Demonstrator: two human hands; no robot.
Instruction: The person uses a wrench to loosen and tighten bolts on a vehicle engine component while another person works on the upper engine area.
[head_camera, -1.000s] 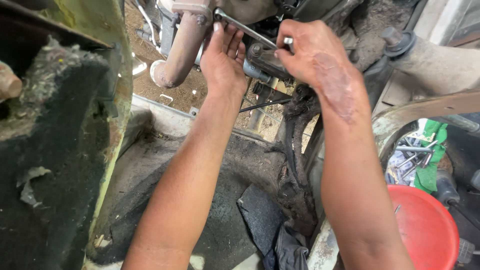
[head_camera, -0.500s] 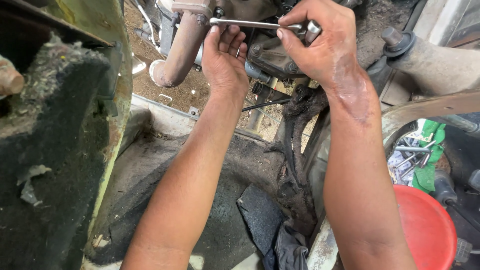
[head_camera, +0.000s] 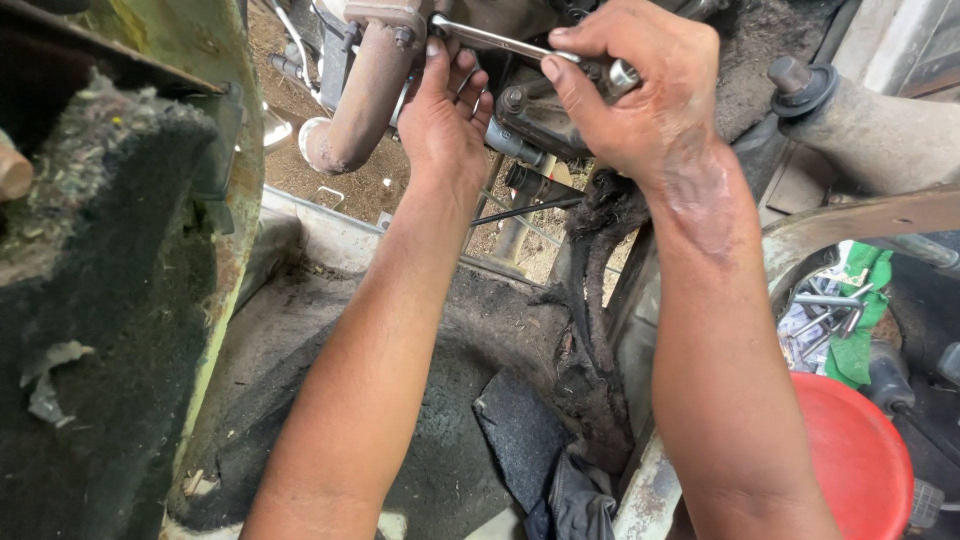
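Both forearms reach up and away. The right hand (head_camera: 640, 85) is clenched round the near end of a slim silver metal wrench (head_camera: 500, 42) — long axis slanting up-left toward the rusty brown pipe (head_camera: 365, 95) — while the left hand (head_camera: 445, 110) presses loose, spread fingers against its far end.

bare dirt ground (head_camera: 300, 170), daylight, red stool (head_camera: 855, 455), green rag (head_camera: 860, 300), grimy matting (head_camera: 450, 400)

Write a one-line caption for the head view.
Right hand grips a wrench while left hand steadies its head by a rusty pipe.
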